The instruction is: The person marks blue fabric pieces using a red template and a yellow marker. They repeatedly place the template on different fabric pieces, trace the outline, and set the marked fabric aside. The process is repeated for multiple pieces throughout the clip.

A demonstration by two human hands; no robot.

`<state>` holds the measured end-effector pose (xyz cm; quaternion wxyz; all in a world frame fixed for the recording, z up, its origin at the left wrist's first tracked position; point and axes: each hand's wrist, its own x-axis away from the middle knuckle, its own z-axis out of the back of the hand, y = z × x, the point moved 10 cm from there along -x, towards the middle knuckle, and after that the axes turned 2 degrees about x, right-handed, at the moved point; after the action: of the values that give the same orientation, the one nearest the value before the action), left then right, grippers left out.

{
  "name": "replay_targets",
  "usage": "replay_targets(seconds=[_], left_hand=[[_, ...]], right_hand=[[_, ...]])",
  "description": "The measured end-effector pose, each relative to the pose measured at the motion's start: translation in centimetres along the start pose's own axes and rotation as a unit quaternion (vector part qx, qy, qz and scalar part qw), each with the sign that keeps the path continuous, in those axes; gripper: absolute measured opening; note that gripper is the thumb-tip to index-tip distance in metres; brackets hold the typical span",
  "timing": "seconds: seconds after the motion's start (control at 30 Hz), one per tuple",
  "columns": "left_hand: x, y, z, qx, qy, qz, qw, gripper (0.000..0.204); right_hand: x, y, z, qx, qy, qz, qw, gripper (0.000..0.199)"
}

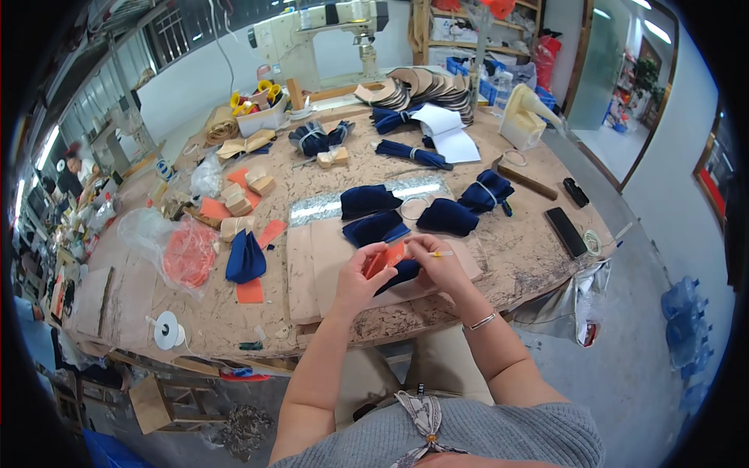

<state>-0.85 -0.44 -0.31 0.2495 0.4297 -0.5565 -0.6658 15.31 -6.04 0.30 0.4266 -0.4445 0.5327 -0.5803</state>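
My left hand (357, 281) holds an orange cut piece (385, 260) together with a dark blue fabric piece (402, 272) just above the table's near edge. My right hand (439, 261) pinches a thin yellow pen (441, 253) against the orange piece and also touches the blue fabric. Both hands hover over a pale pink flat sheet (320, 269). Beyond the hands lie stacks of dark blue pieces (375, 228), some bound with rubber bands.
A worn worktable (515, 265) carries more blue bundles (474, 196), tan pieces (237, 200), orange pieces (250, 291), a plastic bag of orange bands (189, 253), a white tape roll (167, 330), two black phones (566, 231), an open notebook (449, 132) and a sewing machine (320, 35). Another person (74, 178) works far left.
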Motion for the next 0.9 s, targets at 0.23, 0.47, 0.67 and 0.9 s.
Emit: replay_targets(seconds=[0.23, 0.47, 0.67, 0.9], left_hand=[[0.0, 1.5, 1.9, 0.063, 0.104, -0.058, 0.991, 0.047], [-0.4, 0.3, 2.8, 0.143, 0.153, -0.040, 0.977, 0.039], [-0.1, -0.5, 5.4, 0.270, 0.236, -0.001, 0.933, 0.024], [0.1, -1.0, 6.3, 0.279, 0.264, -0.002, 0.923, 0.023]], right_hand=[[-0.2, -2.9, 7.5, 0.114, 0.177, 0.248, 0.946, 0.014], [-1.0, -7.0, 11.2, 0.345, 0.315, 0.361, 0.807, 0.007], [-3.9, -6.3, -1.4, 0.387, 0.009, 0.385, 0.838, 0.025], [-8.9, -3.7, -4.6, 0.467, -0.110, 0.305, 0.822, 0.023]])
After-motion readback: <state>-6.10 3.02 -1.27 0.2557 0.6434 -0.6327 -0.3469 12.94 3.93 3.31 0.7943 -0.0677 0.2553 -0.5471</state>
